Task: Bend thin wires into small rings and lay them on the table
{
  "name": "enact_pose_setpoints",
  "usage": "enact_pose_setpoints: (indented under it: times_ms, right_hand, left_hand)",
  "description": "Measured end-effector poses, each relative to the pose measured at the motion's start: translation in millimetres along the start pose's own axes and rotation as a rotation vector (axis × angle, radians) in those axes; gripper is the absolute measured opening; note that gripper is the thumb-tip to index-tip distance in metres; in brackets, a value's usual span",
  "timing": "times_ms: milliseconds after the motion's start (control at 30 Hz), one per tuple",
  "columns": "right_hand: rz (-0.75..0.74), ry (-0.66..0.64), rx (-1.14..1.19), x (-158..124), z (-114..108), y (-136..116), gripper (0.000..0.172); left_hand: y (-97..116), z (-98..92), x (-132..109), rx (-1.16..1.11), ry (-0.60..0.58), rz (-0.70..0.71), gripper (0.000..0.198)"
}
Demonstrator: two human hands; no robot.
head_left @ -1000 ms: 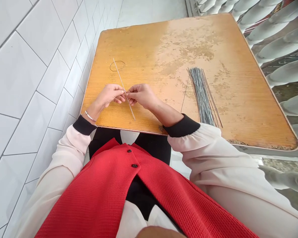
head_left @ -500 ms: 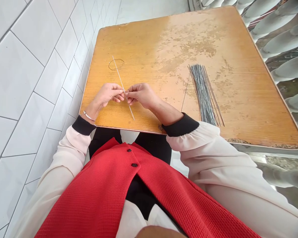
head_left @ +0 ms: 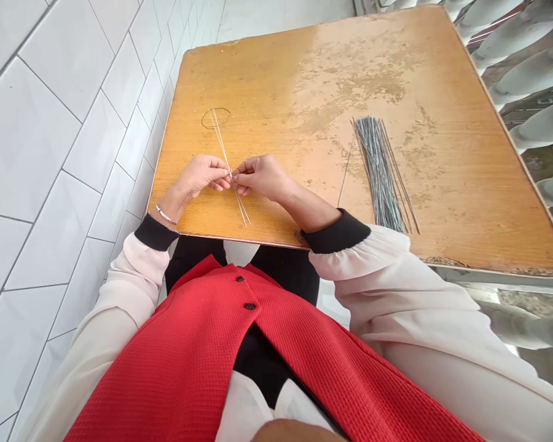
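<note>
Thin wires [head_left: 222, 144] are pinched between the tightly pressed fingertips of the left hand [head_left: 199, 177] and right hand [head_left: 262, 178], which hide where the wires meet. Above the table's [head_left: 304, 67] near edge, their upper ends overlap a wire loop [head_left: 215, 118]; a wire bundle [head_left: 378, 175] lies on the table's right half.

red waffle-knit vest [head_left: 179, 362], black buttons [head_left: 249, 306], cream sleeves [head_left: 410, 307], black cuffs [head_left: 337, 232], silver bangle [head_left: 166, 215]

White tiled wall [head_left: 59, 141], apparently glass louvres [head_left: 525, 86]
</note>
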State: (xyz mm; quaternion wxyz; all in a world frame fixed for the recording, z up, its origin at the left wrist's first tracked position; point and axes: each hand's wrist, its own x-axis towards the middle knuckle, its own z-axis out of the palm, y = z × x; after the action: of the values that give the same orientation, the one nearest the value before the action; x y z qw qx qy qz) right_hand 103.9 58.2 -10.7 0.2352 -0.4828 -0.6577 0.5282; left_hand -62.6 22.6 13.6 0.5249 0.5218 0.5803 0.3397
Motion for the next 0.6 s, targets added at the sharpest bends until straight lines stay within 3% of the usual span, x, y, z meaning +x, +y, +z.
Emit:
enact_pose_setpoints:
  times_ms: [167, 600]
  right_hand:
    - [-0.108, 0.079, -0.333, -2.2, 2.5, 0.0, 0.008]
    - [-0.096, 0.089, -0.293, -3.0, 0.9, -0.2, 0.01]
  left_hand:
    - [-2.1, 2.1, 1.6, 0.004, 0.022, -0.017, 0.02]
    - [-0.9, 2.9, 2.6, -0.025, -0.013, -0.049, 0.023]
